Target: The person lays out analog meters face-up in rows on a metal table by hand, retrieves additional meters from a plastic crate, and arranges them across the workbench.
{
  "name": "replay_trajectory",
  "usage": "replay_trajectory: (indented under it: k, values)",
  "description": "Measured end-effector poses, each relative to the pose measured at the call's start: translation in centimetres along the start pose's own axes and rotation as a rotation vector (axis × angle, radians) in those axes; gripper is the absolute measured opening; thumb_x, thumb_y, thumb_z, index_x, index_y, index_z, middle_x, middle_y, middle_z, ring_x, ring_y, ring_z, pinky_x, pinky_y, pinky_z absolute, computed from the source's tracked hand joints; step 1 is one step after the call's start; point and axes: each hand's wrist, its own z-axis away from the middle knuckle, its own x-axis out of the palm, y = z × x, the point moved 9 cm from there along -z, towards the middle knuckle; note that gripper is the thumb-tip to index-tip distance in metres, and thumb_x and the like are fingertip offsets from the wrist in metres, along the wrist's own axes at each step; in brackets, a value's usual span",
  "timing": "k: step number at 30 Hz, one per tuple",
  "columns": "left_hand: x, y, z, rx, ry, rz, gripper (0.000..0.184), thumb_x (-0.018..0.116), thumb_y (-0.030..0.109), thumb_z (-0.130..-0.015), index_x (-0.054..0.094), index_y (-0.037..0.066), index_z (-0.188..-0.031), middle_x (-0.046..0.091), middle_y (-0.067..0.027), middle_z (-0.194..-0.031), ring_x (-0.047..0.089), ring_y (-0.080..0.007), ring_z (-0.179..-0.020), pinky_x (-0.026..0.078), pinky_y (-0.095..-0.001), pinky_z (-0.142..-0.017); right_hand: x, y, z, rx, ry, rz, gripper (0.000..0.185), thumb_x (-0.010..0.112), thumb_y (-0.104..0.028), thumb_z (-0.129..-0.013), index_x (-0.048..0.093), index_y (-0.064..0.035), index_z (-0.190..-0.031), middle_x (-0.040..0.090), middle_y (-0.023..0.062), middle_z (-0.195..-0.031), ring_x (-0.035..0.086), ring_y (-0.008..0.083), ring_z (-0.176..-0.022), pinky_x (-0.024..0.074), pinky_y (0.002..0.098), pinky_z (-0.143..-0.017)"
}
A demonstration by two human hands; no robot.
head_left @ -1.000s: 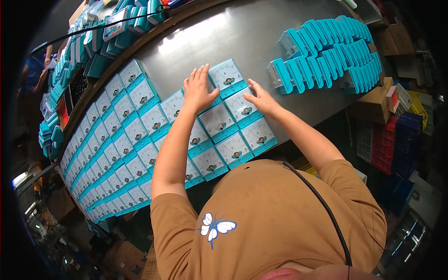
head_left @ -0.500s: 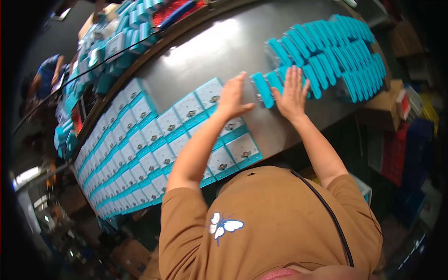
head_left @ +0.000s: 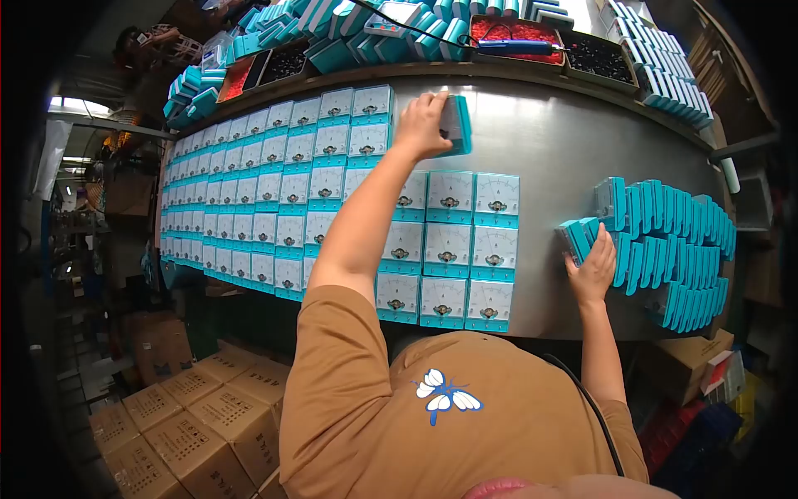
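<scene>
At the back of the metal table, my left hand [head_left: 425,126] is closed around a teal analog panel meter [head_left: 462,126], tilted on edge beside the laid-out rows. Many panel meters with white dials [head_left: 449,245] lie face up in a grid at the left and middle. At the right, my right hand [head_left: 593,268] is closed on the end of a row of meters standing on edge, its fingers around a leaning teal panel meter [head_left: 575,239]. More edge-standing meters [head_left: 677,212] form rows behind and right of that hand. My palm hides part of the meter at the left.
Along the back shelf are a box of red parts [head_left: 517,58] with a blue pen-like tool [head_left: 519,47], a tray of dark parts [head_left: 597,62], and piled meters [head_left: 349,33]. Cardboard boxes [head_left: 208,424] stand on the floor at lower left.
The view has turned and levelled. My left hand, empty before, now grips a panel meter at the table's back. My right hand has gone from lying flat on the standing meters to gripping the row's end.
</scene>
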Motion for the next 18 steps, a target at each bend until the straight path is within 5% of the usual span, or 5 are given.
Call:
replay_trajectory:
  k: [4, 7, 10, 13, 18]
  values:
    - [4.6, -7.2, 1.2, -0.093, -0.409, -0.263, 0.095, 0.08, 0.017, -0.061, 0.043, 0.016, -0.148, 0.056, -0.0128, -0.129, 0.054, -0.0318, -0.121, 0.047, -0.0419, -0.099, -1.2, -0.2, -0.8, 0.033, -0.005, -0.092, 0.094, 0.086, -0.024, -0.067, 0.04, -0.0003, -0.146, 0.055, 0.0197, -0.13, 0.054, 0.0385, -0.119, 0.0442, 0.0445, -0.103]
    - [7.7, -9.6, 3.0, -0.143, -0.52, -0.256, 0.093, 0.076, 0.014, -0.067, 0.039, 0.016, -0.152, 0.051, -0.0131, -0.138, 0.046, -0.0311, -0.133, 0.041, -0.0453, -0.108, -3.9, -3.8, -3.9, 0.041, 0.057, -0.369, 0.085, 0.084, -0.022, -0.071, 0.045, -0.0006, -0.144, 0.055, 0.019, -0.136, 0.052, 0.0372, -0.126, 0.0414, 0.0436, -0.108]
    - [10.7, -9.6, 3.9, -0.175, -0.373, -0.329, 0.087, 0.073, 0.02, -0.077, 0.033, 0.008, -0.154, 0.03, -0.0187, -0.159, 0.021, -0.0341, -0.151, 0.021, -0.0543, -0.12, -1.9, -9.0, -10.1, 0.006, 0.056, -0.894, 0.078, 0.081, -0.025, -0.082, 0.041, -0.002, -0.144, 0.058, 0.0175, -0.13, 0.057, 0.0281, -0.12, 0.0438, 0.0369, -0.103]
    - [11.3, -8.9, 6.4, -0.304, -0.258, 0.084, 0.079, 0.05, 0.044, -0.091, 0.026, 0.011, -0.158, 0.015, -0.0145, -0.167, 0.011, -0.0321, -0.154, 0.008, -0.0538, -0.123, 8.0, -13.2, -17.0, 0.232, -0.186, -1.258, 0.075, 0.079, -0.027, -0.087, 0.036, -0.0036, -0.143, 0.061, 0.0173, -0.121, 0.06, 0.02, -0.107, 0.0475, 0.0287, -0.091]
    - [11.8, -9.0, 8.4, -0.24, 0.042, 0.134, 0.073, 0.045, 0.043, -0.095, 0.026, 0.013, -0.159, 0.017, -0.0111, -0.167, 0.009, -0.0287, -0.155, 0.001, -0.0508, -0.124, 21.2, -19.0, -18.6, 0.497, -0.584, -1.177, 0.078, 0.073, -0.055, -0.084, 0.046, -0.0068, -0.138, 0.058, 0.0084, -0.126, 0.054, 0.0192, -0.115, 0.0412, 0.0445, -0.098]
